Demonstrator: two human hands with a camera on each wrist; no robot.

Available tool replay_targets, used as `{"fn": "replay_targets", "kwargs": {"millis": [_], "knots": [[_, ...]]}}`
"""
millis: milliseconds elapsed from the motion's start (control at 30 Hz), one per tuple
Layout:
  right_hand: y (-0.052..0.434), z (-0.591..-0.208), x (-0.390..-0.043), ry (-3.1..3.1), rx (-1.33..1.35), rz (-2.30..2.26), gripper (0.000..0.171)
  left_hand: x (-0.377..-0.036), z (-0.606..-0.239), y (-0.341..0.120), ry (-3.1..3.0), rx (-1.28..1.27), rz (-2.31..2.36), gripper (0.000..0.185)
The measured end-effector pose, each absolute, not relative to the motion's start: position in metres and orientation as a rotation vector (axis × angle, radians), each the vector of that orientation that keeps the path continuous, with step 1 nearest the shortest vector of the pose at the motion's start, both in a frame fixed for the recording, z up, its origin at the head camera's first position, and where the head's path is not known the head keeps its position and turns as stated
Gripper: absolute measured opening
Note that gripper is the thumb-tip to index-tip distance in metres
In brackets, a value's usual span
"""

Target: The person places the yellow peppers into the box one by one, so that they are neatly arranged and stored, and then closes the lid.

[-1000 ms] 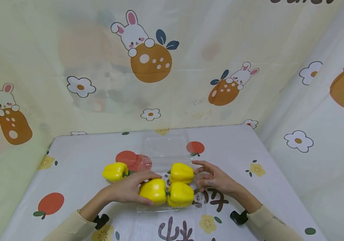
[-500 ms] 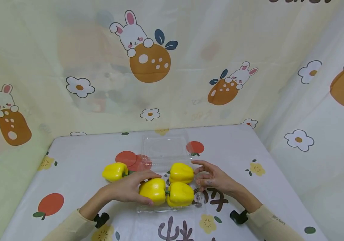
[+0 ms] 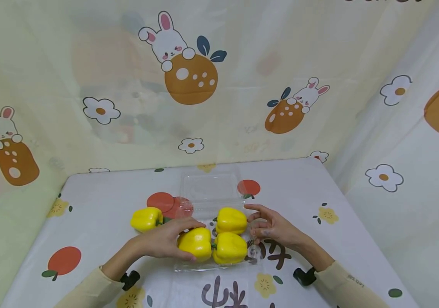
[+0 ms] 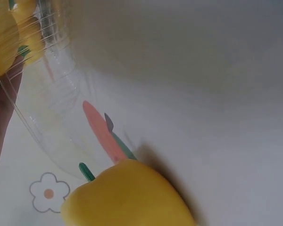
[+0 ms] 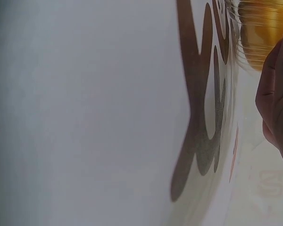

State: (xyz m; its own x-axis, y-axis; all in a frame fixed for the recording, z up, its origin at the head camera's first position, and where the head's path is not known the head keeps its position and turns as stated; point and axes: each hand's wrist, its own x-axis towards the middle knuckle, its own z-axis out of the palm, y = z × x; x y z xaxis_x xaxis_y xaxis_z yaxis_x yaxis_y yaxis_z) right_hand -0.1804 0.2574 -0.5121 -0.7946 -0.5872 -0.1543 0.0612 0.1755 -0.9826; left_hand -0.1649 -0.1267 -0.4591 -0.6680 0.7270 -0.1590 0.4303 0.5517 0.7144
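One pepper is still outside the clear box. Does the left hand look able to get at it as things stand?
Probably yes. The loose yellow pepper lies on the tablecloth just left of the left hand, which grips a pepper in the box; nothing lies between them, but the hand must let go first.

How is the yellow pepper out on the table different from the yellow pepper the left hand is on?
The loose pepper lies on the tablecloth, outside the clear plastic box; the held pepper sits inside that box. No hand touches the loose pepper, while the left hand curls around the held one. The loose pepper lies alone; the held one is packed beside two other peppers. Both are yellow with green stems.
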Motion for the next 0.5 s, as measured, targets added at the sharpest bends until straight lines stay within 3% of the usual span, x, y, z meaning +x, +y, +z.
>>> {"fn": "replay_targets", "kwargs": {"millis": [500], "knots": [[0.2565,-0.5103,-0.1778,1.963,-0.486,-1.661,0.082,-0.1642,-0.4561,-0.1251,2.399,0.954,0.92,0.076]]}}
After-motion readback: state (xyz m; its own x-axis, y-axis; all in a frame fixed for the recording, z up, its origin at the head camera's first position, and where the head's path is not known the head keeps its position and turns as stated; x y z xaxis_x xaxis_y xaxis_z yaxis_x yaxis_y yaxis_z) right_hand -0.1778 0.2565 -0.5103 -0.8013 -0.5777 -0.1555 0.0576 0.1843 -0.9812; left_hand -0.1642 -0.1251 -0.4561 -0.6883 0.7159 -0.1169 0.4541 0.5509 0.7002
